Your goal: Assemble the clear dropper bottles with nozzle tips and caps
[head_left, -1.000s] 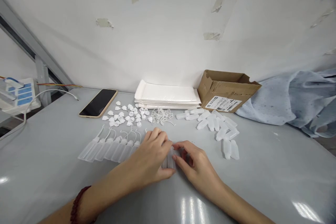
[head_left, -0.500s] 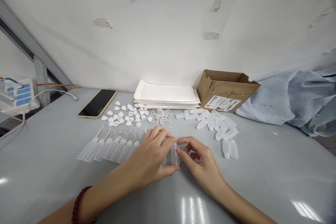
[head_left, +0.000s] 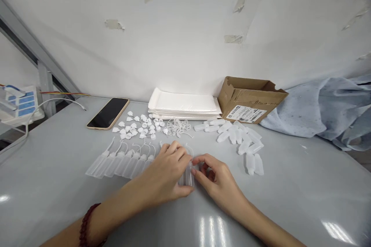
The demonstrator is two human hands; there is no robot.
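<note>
My left hand (head_left: 169, 170) is curled over a small translucent plastic squeeze bottle (head_left: 189, 177), its thumb low along the near end. Against the right side of that bottle rest the thumb and forefinger of my right hand (head_left: 216, 173), the other fingers curled in. A thin curved strap rises from the bottle's far end; my fingers hide most of its neck. Left of my hands, several similar bottles (head_left: 116, 164) lie in a slanted row, each with a thin white strap at its neck. More bottles seem partly covered by my left hand.
Beyond my hands lie loose white caps (head_left: 144, 119) and a tangle of straps (head_left: 178, 126). Loose bottles (head_left: 243, 135) are scattered to the right. Farther back are a phone (head_left: 108, 114), white padded envelopes (head_left: 185, 102), a cardboard box (head_left: 251, 100) and pale blue cloth (head_left: 307, 108).
Both hands have shifted slightly left with the bottle, bringing it closer to the row. The scattered caps, straps and loose bottles have stayed put.
</note>
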